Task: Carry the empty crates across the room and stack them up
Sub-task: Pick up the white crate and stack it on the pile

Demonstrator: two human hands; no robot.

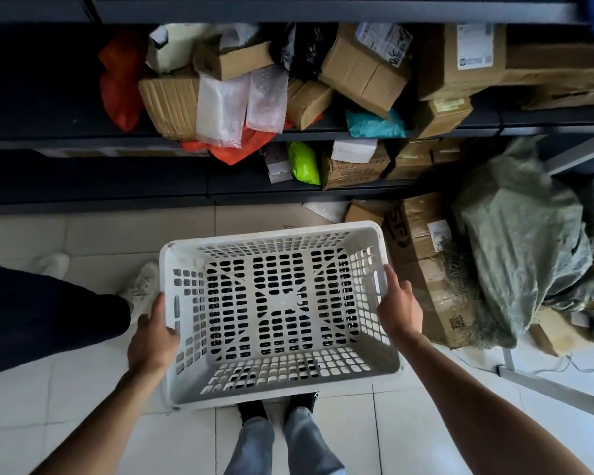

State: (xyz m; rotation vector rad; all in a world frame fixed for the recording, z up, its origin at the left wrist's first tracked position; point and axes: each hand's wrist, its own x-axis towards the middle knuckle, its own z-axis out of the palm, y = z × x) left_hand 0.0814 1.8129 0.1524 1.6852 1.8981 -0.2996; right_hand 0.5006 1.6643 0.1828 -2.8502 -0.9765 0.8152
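Note:
An empty white slotted plastic crate [275, 234] hangs in front of me, above my feet and the tiled floor. My left hand [153, 337] grips its left rim beside the handle slot, thumb over the edge. My right hand [400, 306] grips the right rim by the other handle slot. The crate's open top faces me and nothing lies inside it.
Dark metal shelves [83, 142] ahead hold cardboard boxes [364, 70], bubble-wrap parcels and red bags. More boxes [426, 269] and a green sack [522, 241] crowd the floor at right. Another person's dark leg [42, 313] and white shoes [141, 286] stand at left.

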